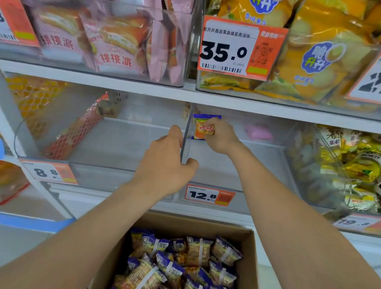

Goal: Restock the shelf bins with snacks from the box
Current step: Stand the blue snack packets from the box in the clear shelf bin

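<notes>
Your L hand (164, 165) curled round bin wall (183, 144), R hand (221, 138) pinching orange snack pack (202, 124) inside clear bin (249, 168), cardboard box (245, 245) w/ packs (171, 268) below, white shelf (122, 87).

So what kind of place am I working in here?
Most likely a shop's snack aisle: clear shelf bins of packaged snacks, orange price tags with barcodes, and a cardboard box of packets below.

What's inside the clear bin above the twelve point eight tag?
The right hand holds an orange snack packet inside the clear bin; a blurry pink item shows behind. Its fingers cover part of the packet; the left hand, gripping the bin's wall, hides its front corner.
</notes>
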### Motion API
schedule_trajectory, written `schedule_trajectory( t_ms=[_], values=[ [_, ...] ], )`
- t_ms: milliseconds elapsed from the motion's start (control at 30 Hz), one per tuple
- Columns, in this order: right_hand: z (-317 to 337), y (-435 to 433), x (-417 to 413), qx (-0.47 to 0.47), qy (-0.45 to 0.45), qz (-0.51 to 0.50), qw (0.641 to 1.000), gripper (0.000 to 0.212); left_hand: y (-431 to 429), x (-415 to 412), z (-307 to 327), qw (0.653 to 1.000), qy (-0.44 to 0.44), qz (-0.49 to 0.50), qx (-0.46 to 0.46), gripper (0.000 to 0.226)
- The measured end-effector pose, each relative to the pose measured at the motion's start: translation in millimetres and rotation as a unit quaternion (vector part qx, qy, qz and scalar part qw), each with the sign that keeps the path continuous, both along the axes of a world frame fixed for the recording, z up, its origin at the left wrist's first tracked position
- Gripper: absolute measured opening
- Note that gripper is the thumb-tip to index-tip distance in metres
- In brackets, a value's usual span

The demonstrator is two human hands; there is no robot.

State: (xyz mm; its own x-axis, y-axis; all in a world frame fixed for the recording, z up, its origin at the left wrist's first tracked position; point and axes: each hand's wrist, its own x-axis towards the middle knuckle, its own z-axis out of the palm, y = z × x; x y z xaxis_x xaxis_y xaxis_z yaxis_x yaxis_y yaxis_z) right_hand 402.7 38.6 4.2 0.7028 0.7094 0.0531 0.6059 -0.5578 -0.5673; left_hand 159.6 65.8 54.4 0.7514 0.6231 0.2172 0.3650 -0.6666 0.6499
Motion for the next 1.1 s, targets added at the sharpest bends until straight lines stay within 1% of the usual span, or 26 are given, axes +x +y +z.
schedule_trajectory(
  t_ms=[167, 200, 267, 333, 400, 433, 467, 500, 533, 567, 600, 633, 667, 733, 833, 900, 967, 1033, 1100],
  values=[
    [9.3, -19.7, -11.4, -0.081, -0.005, 0.079, 0.994, 0.064, -4.9, -10.7, 4.8, 0.999, 0.045, -0.007, 0.023, 0.034],
    [11.5, -26.0, -14.2, -0.091, -0.006, 0.086, 0.992, 0.067, -7.5, -12.5, 5.7, 0.998, 0.051, -0.007, 0.036, 0.038],
    [17.7, -41.0, -19.1, -0.079, -0.006, 0.075, 0.994, 0.067, -15.2, -17.7, 6.2, 0.995, 0.055, -0.002, 0.08, 0.05],
    [30.0, -63.3, -28.7, -0.052, -0.031, 0.059, 0.996, 0.056, -22.8, -23.6, 7.1, 0.989, 0.044, 0.012, 0.144, 0.057],
    [42.8, -93.6, -47.1, -0.004, -0.078, 0.058, 0.995, 0.031, -28.1, -28.4, 9.0, 0.979, 0.024, 0.011, 0.203, 0.057],
    [49.0, -112.9, -59.6, 0.015, -0.088, 0.066, 0.994, 0.019, -29.7, -29.6, 9.9, 0.975, 0.019, 0.006, 0.22, 0.056],
    [55.4, -133.5, -72.9, 0.019, -0.084, 0.082, 0.993, 0.013, -31.0, -31.0, 11.0, 0.974, 0.018, -0.002, 0.228, 0.054],
    [61.9, -154.9, -86.5, -0.004, -0.072, 0.109, 0.991, 0.009, -32.5, -32.7, 12.1, 0.973, 0.02, -0.01, 0.229, 0.051],
    [65.4, -173.3, -98.0, -0.05, -0.063, 0.142, 0.987, 0.008, -34.1, -34.2, 12.5, 0.973, 0.023, -0.018, 0.228, 0.048],
    [63.9, -186.9, -104.5, -0.103, -0.074, 0.161, 0.979, 0.016, -36.6, -36.6, 12.3, 0.974, 0.025, -0.025, 0.225, 0.046],
    [59.2, -196.8, -108.0, -0.137, -0.096, 0.171, 0.971, 0.022, -38.9, -38.8, 11.3, 0.974, 0.028, -0.032, 0.221, 0.044],
    [52.0, -201.2, -109.0, -0.143, -0.118, 0.163, 0.969, 0.023, -41.2, -41.5, 9.6, 0.975, 0.033, -0.039, 0.217, 0.043],
    [43.8, -202.8, -108.9, -0.127, -0.13, 0.146, 0.973, 0.021, -43.2, -44.4, 8.0, 0.975, 0.04, -0.046, 0.213, 0.042],
    [33.6, -202.3, -109.6, -0.094, -0.135, 0.112, 0.98, 0.025, -45.8, -51.6, 5.5, 0.975, 0.049, -0.055, 0.209, 0.043],
    [36.4, -207.0, -113.7, -0.06, -0.145, 0.075, 0.985, 0.032, -46.2, -61.1, 4.1, 0.972, 0.057, -0.083, 0.214, 0.053],
    [41.1, -214.4, -117.1, -0.046, -0.156, 0.068, 0.984, 0.033, -45.2, -67.2, 4.3, 0.968, 0.065, -0.092, 0.222, 0.058],
    [44.4, -222.7, -124.0, -0.055, -0.157, 0.079, 0.983, 0.03, -46.4, -73.9, 3.1, 0.962, 0.061, -0.09, 0.252, 0.05],
    [41.2, -231.5, -133.3, -0.076, -0.161, 0.094, 0.98, 0.026, -50.4, -80.8, -0.6, 0.956, 0.049, -0.091, 0.275, 0.033],
    [35.6, -239.1, -143.4, -0.096, -0.16, 0.106, 0.977, 0.024, -55.7, -87.5, -5.0, 0.953, 0.041, -0.096, 0.286, 0.021]
  ],
)
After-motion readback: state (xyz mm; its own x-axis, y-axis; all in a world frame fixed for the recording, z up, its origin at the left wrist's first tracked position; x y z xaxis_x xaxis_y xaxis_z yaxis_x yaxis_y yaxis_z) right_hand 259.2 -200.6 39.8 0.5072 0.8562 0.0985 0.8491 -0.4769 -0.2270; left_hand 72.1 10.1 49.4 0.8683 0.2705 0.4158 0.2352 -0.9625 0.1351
